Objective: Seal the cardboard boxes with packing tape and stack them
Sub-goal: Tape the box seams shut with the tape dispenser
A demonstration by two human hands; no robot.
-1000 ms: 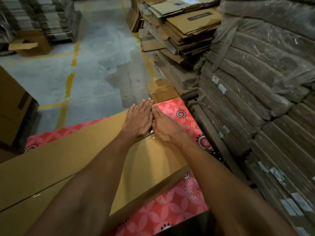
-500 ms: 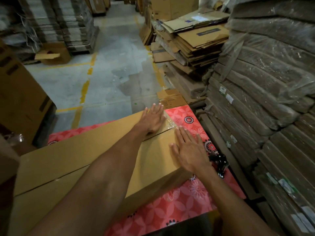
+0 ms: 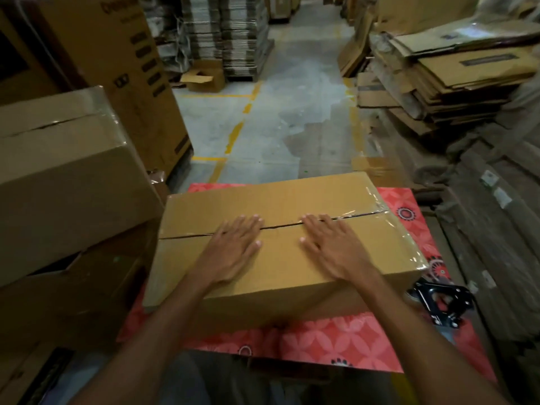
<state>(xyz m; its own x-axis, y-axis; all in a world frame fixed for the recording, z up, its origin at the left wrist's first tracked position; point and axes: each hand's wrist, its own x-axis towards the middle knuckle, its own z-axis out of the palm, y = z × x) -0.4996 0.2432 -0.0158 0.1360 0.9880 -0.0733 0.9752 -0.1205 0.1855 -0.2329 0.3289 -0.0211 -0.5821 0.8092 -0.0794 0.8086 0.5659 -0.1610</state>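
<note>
Cardboard box lies lengthwise on the table, which has a red flowered cover. The box sits mid-table, closed, flaps meeting in a seam along the top. Clear tape covers the seam's right end and wraps down over that edge.

Left hand lies flat on the near flap, fingertips at the seam. Grip wide, fingers straight, holding nothing. Right hand does the same just right of it, palm down, fingertips on the seam, grip wide, nothing held. The hands are apart, with bare cardboard between them.

Black tape dispenser lies on the table near the box's right near corner, not touching either hand.

On the left, beside the table, a taped box is stacked on a lower box. A tall printed carton stands behind them. Flattened cardboard piles are on the right, more bundles far back. The concrete floor has yellow lines.
</note>
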